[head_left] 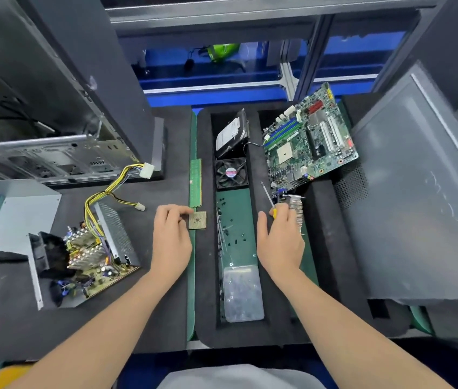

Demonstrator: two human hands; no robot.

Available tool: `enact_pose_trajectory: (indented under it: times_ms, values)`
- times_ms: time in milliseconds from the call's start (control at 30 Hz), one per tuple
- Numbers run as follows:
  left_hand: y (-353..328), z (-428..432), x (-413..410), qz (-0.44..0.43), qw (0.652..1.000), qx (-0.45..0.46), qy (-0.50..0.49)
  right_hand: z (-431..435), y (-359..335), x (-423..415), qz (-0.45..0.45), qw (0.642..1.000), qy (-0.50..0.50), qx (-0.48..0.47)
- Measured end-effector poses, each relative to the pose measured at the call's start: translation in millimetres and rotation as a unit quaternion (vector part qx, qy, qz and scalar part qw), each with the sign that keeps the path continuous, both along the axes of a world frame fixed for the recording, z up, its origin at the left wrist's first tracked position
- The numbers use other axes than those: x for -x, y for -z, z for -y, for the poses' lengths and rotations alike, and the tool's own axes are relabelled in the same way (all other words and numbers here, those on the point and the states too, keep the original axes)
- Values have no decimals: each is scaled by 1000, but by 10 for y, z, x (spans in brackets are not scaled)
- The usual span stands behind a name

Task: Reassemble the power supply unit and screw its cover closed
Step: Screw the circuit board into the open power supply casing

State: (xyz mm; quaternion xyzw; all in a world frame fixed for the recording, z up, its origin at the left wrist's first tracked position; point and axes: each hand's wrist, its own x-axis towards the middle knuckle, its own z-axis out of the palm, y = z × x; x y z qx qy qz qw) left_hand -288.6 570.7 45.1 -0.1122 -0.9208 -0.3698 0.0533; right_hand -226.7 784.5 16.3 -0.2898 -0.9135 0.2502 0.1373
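Observation:
The power supply unit [87, 256] lies open at the left on black foam, its circuit board and heatsinks exposed, yellow and black cables [110, 189] trailing up to a white connector. Its grey cover [23, 209] sits to the left of it. My right hand [279, 237] grips a yellow-handled screwdriver [268, 197], shaft pointing up and away. My left hand [170, 234] rests on the foam, fingers curled, fingertips touching a square CPU chip [197, 220]. Small black screws [230, 223] are scattered on the green mat between my hands.
A foam tray [253, 327] holds a hard drive [232, 133], a fan [230, 173], a clear plastic box [243, 293] and a heatsink [296, 209]. A motherboard [309, 141] leans at the back right. A RAM stick [195, 182], an open PC case [54, 113] and a grey side panel [418, 197] surround the area.

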Motion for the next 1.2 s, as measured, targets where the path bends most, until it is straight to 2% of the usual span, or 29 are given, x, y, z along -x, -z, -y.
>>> enact_pose_trajectory:
  times_ms: [267,367,433,500,567,633,700,933,1100,1200]
  values:
    - [93,-9,-8,-20,1000,1,10,17,-41,-29,-25,1000,-10,2]
    - [103,-11,11,-15,1000,-9,-2,49,-156,-70,-37,998,-36,-29]
    - [111,-2,29,-13,1000,-18,-10,98,-246,-60,-41,997,-61,-16]
    - [112,3,37,-11,999,-27,-16,223,-307,4,-21,992,-99,74]
    - [108,10,45,-9,999,-41,-27,382,-313,131,47,974,-140,171]
    - [108,20,60,-7,998,-53,-36,487,-257,291,153,956,-153,199]
    - [117,31,67,-6,998,-57,-39,527,-131,402,218,948,-142,182]
    - [132,34,76,0,998,-58,-35,611,267,410,246,952,-73,170]
    - [116,39,69,1,998,-58,-35,627,351,330,247,957,-82,132]
    - [115,38,79,-3,998,-53,-30,604,343,336,223,960,-73,153]
